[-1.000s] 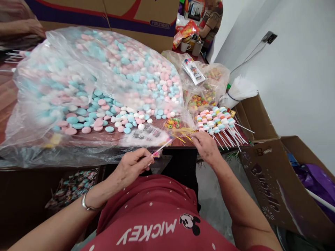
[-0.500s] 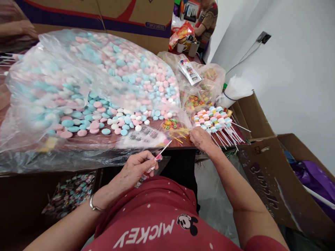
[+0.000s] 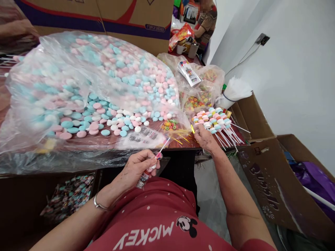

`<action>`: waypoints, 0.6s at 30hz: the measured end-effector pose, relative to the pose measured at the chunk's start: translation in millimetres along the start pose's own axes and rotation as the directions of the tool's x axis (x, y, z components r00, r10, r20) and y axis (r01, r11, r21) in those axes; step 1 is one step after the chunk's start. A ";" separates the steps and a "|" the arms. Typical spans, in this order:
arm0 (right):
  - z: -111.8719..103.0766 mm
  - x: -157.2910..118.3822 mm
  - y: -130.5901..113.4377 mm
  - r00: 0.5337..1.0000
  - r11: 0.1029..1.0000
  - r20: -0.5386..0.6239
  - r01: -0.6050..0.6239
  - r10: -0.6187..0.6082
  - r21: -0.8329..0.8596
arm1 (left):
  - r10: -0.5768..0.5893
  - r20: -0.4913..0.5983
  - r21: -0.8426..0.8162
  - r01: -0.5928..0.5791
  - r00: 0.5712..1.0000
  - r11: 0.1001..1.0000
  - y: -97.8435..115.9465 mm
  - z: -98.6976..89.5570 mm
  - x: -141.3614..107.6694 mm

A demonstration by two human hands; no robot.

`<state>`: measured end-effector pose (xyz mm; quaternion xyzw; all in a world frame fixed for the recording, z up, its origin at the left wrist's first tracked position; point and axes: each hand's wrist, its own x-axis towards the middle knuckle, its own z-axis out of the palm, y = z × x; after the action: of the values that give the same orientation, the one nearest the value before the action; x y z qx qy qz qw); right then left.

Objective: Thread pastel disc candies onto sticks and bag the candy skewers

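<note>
My left hand (image 3: 142, 165) is closed around a wrapped candy lollipop (image 3: 143, 178), its printed wrapper hanging below the fingers and its white stick pointing up and right. The wrapper is gathered at the stick beside my fingertips. Over the table edge, my right hand (image 3: 205, 137) pinches a shiny yellow twist tie (image 3: 193, 129). More yellow twist ties (image 3: 179, 141) lie on the table just left of that hand. Right beside it rests a pile of candy lollipops (image 3: 211, 118), stacked in pink, white and blue with white sticks toward me.
A large clear bag of pastel candies (image 3: 125, 76) covers the left of the table. Flat printed wrappers (image 3: 143, 136) lie in front. White sticks (image 3: 237, 89) stand in a container. Cardboard boxes (image 3: 269, 177) stand at right; an open box below left holds wrapped candies (image 3: 70, 197). Another person (image 3: 206, 26) sits behind.
My right hand has lifted slightly from the table and moved right, now with a yellow twist tie between its fingers. More of the wrapped lollipop shows below my left hand.
</note>
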<state>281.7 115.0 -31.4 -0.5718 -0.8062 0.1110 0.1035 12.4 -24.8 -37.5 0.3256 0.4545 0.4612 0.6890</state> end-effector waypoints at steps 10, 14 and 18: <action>-1.7 3.2 -12.4 0.912 0.863 -0.393 0.100 0.119 0.495 | 0.015 0.005 -0.023 -0.015 1.000 1.000 -0.9 2.8 0.3; -9.6 14.4 -50.9 0.910 0.903 -0.412 0.210 -0.041 0.374 | 0.030 0.014 -0.053 -0.030 0.999 0.998 -2.0 5.4 -1.3; 0.1 36.5 -85.3 0.965 0.964 -0.172 0.224 -0.199 0.146 | 0.040 0.009 -0.092 -0.039 0.999 0.995 -3.0 6.6 -4.0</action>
<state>193.2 122.1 -4.7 -0.4787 -0.8403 0.1202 0.2240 19.0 -29.8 -36.3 0.3049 0.4225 0.4934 0.6965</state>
